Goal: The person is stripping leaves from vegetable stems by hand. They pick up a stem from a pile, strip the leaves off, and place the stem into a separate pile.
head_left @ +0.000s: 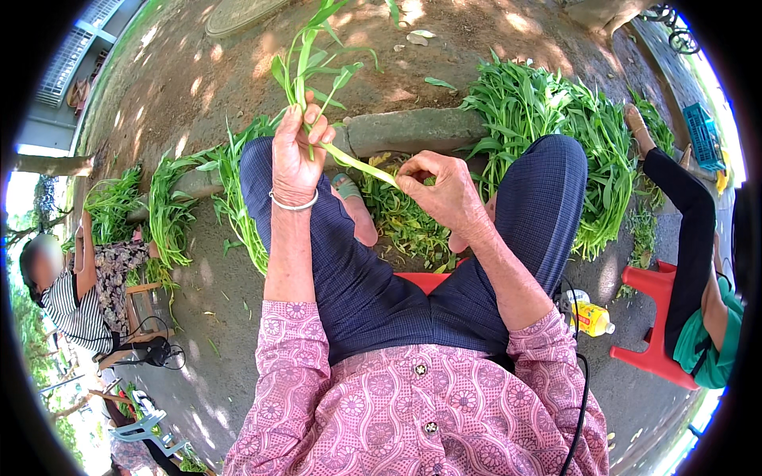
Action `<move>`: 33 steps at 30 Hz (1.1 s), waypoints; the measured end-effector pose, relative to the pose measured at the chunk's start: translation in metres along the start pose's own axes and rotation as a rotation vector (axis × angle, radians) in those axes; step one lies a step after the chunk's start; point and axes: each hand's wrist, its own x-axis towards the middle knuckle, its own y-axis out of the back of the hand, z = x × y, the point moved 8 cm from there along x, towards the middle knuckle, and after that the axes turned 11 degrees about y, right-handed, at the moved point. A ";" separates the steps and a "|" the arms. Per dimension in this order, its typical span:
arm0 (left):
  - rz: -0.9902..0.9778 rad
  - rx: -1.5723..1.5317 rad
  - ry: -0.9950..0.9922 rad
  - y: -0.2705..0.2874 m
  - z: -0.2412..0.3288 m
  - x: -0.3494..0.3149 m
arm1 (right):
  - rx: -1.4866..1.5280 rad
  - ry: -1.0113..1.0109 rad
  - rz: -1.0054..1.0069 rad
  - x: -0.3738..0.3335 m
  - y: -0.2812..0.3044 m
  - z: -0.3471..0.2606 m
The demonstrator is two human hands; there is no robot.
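Observation:
My left hand [298, 159], raised above my left knee, is closed around a leafy green stalk [361, 165] that looks like water spinach. Its leaves spread out above the fingers. The pale lower end runs across to my right hand [446, 189], whose thumb and fingers pinch its tip between my knees. Below, loose leaves and trimmings [409, 214] lie on the ground between my feet. Beside my right knee stands a large heap of the same greens [556, 119]. A smaller bunch [238, 202] lies by my left knee.
A stone kerb [417, 131] runs in front of me, with bare soil beyond. To the right are a yellow-labelled bottle [594, 319], a red stool [655, 317] with a seated person, and a blue crate [702, 136]. Another person [79, 305] sits at left near more bunches [168, 206].

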 end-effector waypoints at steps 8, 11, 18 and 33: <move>0.044 0.096 -0.007 -0.006 -0.004 -0.002 | -0.069 -0.141 -0.057 -0.003 -0.004 0.009; 0.036 0.099 -0.009 -0.007 -0.007 -0.001 | -0.118 -0.088 -0.060 -0.003 -0.007 0.013; 0.031 0.059 -0.010 -0.003 -0.003 0.000 | -0.448 -0.030 -0.074 -0.002 -0.001 0.026; 0.059 -0.046 -0.046 0.005 0.000 -0.001 | 0.025 -0.099 -0.116 -0.002 -0.002 0.019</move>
